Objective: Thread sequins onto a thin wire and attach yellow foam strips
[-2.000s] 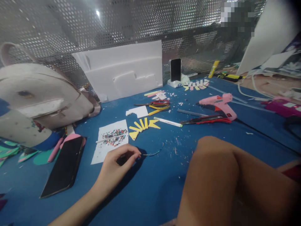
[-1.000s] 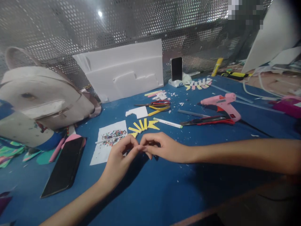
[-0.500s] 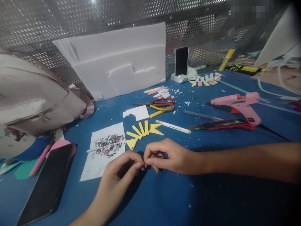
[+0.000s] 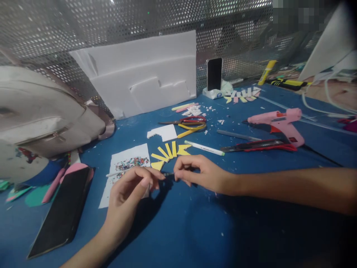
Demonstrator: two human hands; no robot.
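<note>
My left hand (image 4: 131, 191) and my right hand (image 4: 198, 173) meet low over the blue table (image 4: 195, 230), fingertips almost touching. Both pinch the ends of a thin dark wire (image 4: 168, 174) stretched between them; most of it is hidden by the fingers. Just beyond the hands lie yellow foam strips (image 4: 169, 152) fanned out like rays. A white paper sheet (image 4: 122, 175) with a pile of coloured glitter bits (image 4: 130, 163) lies by my left hand.
A black phone (image 4: 63, 212) lies at the left beside a pale backpack (image 4: 41, 115). Scissors (image 4: 189, 124), a white pen (image 4: 205, 148), a red cutter (image 4: 259, 145) and a pink glue gun (image 4: 279, 121) lie further back. White foam board (image 4: 139, 74) leans on the perforated metal wall.
My right hand came in from the right and joined the left on the thin wire. The hands then lifted slightly and pulled a little apart; the view shifted closer.
</note>
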